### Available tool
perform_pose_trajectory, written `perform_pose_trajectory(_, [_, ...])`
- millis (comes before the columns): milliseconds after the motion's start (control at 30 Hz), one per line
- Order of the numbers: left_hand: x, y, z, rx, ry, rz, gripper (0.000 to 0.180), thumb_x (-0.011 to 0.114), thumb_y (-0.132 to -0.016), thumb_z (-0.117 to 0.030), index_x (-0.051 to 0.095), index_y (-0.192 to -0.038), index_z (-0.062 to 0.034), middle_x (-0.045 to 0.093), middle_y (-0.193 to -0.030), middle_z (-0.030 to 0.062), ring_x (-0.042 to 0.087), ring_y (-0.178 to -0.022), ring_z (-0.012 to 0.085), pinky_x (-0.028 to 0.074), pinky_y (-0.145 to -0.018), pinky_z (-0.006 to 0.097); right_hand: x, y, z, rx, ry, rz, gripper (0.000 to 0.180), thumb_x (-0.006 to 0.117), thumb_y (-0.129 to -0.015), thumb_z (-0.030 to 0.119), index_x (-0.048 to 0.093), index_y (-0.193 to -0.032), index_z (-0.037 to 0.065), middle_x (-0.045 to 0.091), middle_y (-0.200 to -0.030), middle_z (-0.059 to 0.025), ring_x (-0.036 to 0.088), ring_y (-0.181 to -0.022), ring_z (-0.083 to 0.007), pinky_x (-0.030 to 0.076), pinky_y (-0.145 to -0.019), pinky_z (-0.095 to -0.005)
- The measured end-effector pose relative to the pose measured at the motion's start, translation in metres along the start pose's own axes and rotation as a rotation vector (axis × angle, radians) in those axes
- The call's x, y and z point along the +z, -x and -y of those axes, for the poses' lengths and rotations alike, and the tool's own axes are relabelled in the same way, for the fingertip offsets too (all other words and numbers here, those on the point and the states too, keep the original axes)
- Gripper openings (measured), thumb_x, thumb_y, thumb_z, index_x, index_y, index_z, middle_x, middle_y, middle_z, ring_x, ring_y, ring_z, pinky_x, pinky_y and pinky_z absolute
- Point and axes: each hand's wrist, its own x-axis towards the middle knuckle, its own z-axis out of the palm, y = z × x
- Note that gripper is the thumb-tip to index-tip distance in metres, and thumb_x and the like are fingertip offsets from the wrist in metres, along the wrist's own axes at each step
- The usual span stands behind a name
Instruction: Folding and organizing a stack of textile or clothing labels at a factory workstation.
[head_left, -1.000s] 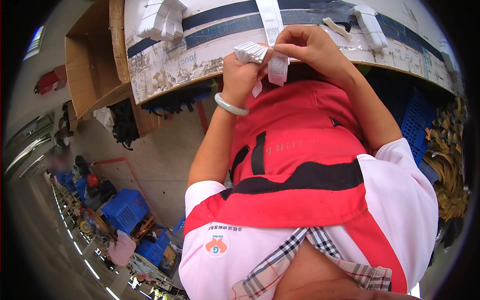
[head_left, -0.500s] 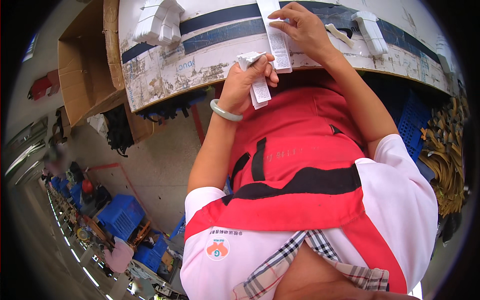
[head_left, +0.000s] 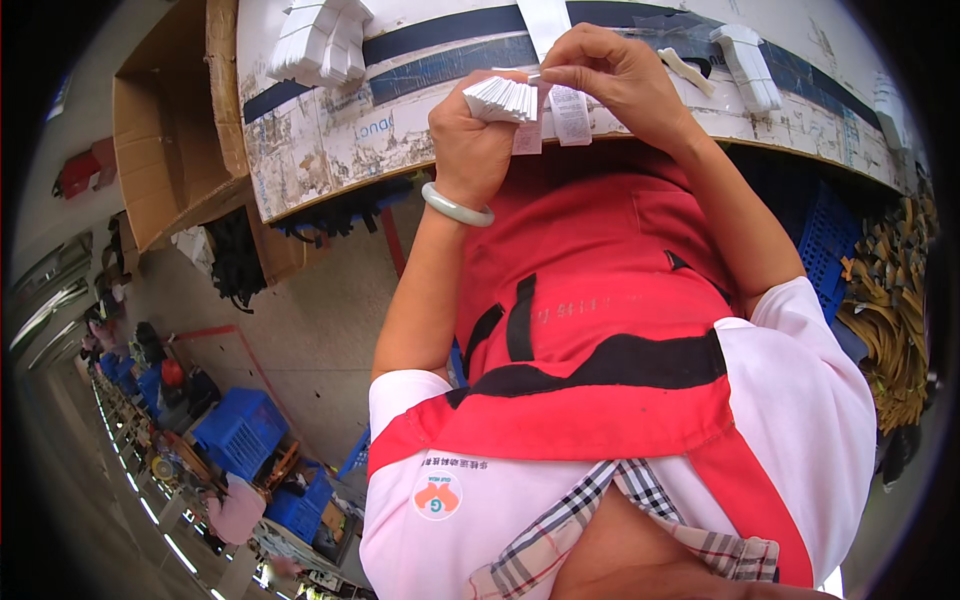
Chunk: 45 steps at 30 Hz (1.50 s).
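Observation:
My left hand (head_left: 470,150) is wrapped around a fanned bundle of white printed labels (head_left: 503,100), their edges facing me, just over the table's near edge. From that hand a label end hangs down. Beside it, my right hand (head_left: 630,85) has thumb and forefinger pinched at the edge of a white label (head_left: 535,76) next to the bundle. Beneath the right fingers a long white printed label strip (head_left: 571,118) lies on the worn table (head_left: 400,135), its middle hidden by the hand.
Bound stacks of white labels (head_left: 318,45) lie at the table's left, another stack (head_left: 748,70) at the right. A cream-coloured strip (head_left: 686,72) lies near my right hand. An open cardboard box (head_left: 175,130) stands left; a blue crate (head_left: 828,250) is below the table at right.
My left hand has moved up and turned, so the bundle's fanned edges show. My right hand has come down and left from the strip to the bundle.

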Motion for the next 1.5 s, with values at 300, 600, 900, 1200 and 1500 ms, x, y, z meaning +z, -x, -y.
perform_pose_trajectory(300, [-0.001,0.013,0.006,-0.21,0.209,-0.043,0.023,0.064,-0.082,0.006,0.069,-0.104,0.0022,0.069,-0.08,0.0071,0.063,-0.066,0.0088,0.049,-0.053,0.02,0.005,0.018,0.013,-0.027,0.042,-0.033,0.018,0.068,-0.09,0.015,0.069,-0.1,0.0,0.069,-0.089,-0.0059,0.064,-0.081,-0.011,0.053,-0.076,-0.0249])
perform_pose_trajectory(600, [0.0,0.015,0.007,-0.184,0.192,-0.028,0.024,0.062,-0.079,0.008,0.07,-0.101,0.0023,0.069,-0.085,0.0042,0.063,-0.074,0.0092,0.052,-0.063,0.023,0.003,0.019,0.015,0.016,0.004,0.032,0.017,0.066,-0.091,0.014,0.069,-0.099,-0.001,0.069,-0.089,-0.0055,0.064,-0.083,-0.0106,0.053,-0.078,-0.0243])
perform_pose_trajectory(900, [-0.003,0.012,-0.003,-0.557,0.422,0.061,0.012,0.068,-0.087,-0.009,0.068,-0.095,0.0011,0.065,-0.073,0.0045,0.054,-0.054,0.0085,0.041,-0.047,0.023,-0.004,0.018,0.017,0.154,-0.182,0.15,0.022,0.069,-0.089,0.02,0.067,-0.093,-0.001,0.065,-0.082,-0.0022,0.06,-0.08,-0.0099,0.05,-0.076,-0.0249])
perform_pose_trajectory(1200, [0.005,0.022,0.006,-0.585,0.671,0.231,0.033,0.069,-0.09,-0.032,0.063,-0.097,-0.0009,0.066,-0.083,0.008,0.064,-0.07,0.0138,0.051,-0.06,0.023,0.02,0.027,0.013,0.216,-0.265,0.096,0.017,0.066,-0.091,0.014,0.067,-0.098,-0.002,0.065,-0.08,-0.0033,0.061,-0.07,-0.0081,0.051,-0.068,-0.0216])
perform_pose_trajectory(1500, [0.005,0.048,0.012,-0.682,0.797,0.217,0.03,0.072,-0.088,-0.03,0.062,-0.092,-0.0023,0.062,-0.078,0.005,0.06,-0.065,0.0121,0.049,-0.056,0.023,0.024,0.047,0.019,0.074,-0.022,0.07,0.015,0.068,-0.09,0.014,0.067,-0.097,0.001,0.064,-0.08,-0.0025,0.061,-0.073,-0.0084,0.051,-0.068,-0.0221])
